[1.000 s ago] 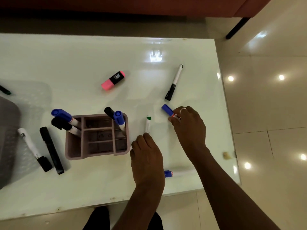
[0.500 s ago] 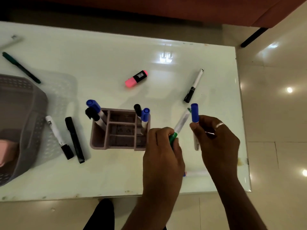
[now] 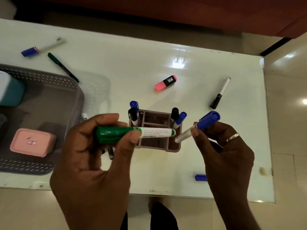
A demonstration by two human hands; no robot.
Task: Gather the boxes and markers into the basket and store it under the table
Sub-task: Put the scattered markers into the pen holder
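My left hand (image 3: 93,156) grips a green-capped marker (image 3: 132,132) by its cap, lying sideways over the brown pen organizer (image 3: 157,146). My right hand (image 3: 226,151) pinches a blue-capped marker (image 3: 204,122), its barrel pointing down toward the organizer's right corner. Several markers stand in the organizer. The grey basket (image 3: 49,77) at the left holds a pink box (image 3: 31,142) and a teal box (image 3: 10,92). Loose on the table lie a pink highlighter (image 3: 165,83), a black-capped pen (image 3: 220,92), a green pen (image 3: 63,67) and a blue-capped marker (image 3: 41,48).
The white glossy table (image 3: 149,55) ends at the right edge beside a tiled floor (image 3: 285,97). A blue marker cap (image 3: 200,177) shows near the front edge behind my right wrist. Black markers lie partly hidden under my left hand.
Both hands lifted their markers off the table and brought them over the organizer. The view shifted right, bringing the basket and its boxes further into sight.
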